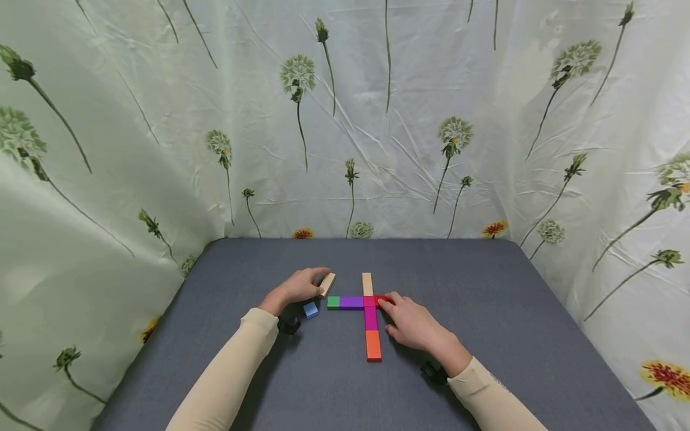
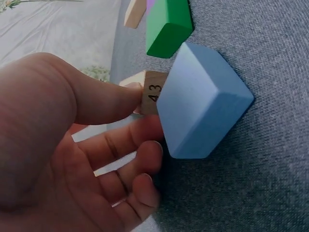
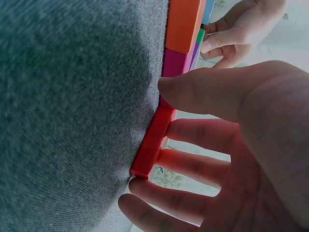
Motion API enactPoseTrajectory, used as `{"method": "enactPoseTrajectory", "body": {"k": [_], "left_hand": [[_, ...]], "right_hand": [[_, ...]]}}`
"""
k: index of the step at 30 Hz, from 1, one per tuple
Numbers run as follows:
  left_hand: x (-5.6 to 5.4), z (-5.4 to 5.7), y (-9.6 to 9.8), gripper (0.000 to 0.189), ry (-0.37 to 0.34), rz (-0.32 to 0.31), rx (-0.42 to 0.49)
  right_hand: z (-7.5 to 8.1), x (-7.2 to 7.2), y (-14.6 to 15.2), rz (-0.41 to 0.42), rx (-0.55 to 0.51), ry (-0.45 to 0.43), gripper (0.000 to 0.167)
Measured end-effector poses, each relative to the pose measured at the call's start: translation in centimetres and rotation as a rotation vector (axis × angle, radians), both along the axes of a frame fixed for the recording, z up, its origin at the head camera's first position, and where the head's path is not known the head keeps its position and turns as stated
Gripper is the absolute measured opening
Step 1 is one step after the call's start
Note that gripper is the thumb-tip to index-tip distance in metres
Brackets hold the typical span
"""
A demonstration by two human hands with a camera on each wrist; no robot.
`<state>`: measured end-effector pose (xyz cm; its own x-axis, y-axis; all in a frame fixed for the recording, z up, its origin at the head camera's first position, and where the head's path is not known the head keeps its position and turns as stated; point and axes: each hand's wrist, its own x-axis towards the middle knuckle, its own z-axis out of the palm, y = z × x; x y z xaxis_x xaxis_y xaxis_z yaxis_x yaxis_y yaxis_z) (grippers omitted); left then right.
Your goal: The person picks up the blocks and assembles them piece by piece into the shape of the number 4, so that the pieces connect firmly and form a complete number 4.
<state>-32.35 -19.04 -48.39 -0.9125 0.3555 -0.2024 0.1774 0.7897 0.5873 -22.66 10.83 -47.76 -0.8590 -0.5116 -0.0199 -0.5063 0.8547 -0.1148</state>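
Note:
My left hand (image 1: 298,287) pinches a plain wooden block (image 1: 327,284) between thumb and fingers, left of a cross of coloured blocks. In the left wrist view this block's end (image 2: 154,93) bears the number 43. Close by that hand, a light blue block (image 1: 310,309) lies on the table. My right hand (image 1: 414,323) touches a red block (image 1: 380,299) at the cross's right arm with its fingertips. In the right wrist view the fingers lie along the far side of the red block (image 3: 150,145), the thumb apart from it near the magenta block (image 3: 175,62).
The cross also has a green block (image 1: 333,303), a purple block (image 1: 351,303), a plain wooden block (image 1: 367,284) at the top and an orange block (image 1: 373,346) at the bottom. A grey table (image 1: 431,263) carries everything; a flowered curtain (image 1: 259,120) hangs behind.

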Motion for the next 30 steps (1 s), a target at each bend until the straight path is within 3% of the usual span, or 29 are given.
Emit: {"method": "enactPoseTrajectory", "body": {"k": [10, 20, 30], "left_hand": [[-0.3, -0.2, 0.5, 0.055, 0.019, -0.096, 0.012], [-0.7, 0.4, 0.9, 0.069, -0.057, -0.125, -0.006], [-0.9, 0.7, 1.0, 0.074, -0.082, -0.145, -0.007]], "right_hand": [[-0.1, 0.1, 0.0, 0.000, -0.002, -0.006, 0.059], [-0.1, -0.1, 0.0, -0.001, -0.008, -0.010, 0.057], [-0.1, -0.1, 0.1, -0.001, -0.008, -0.019, 0.057]]}}
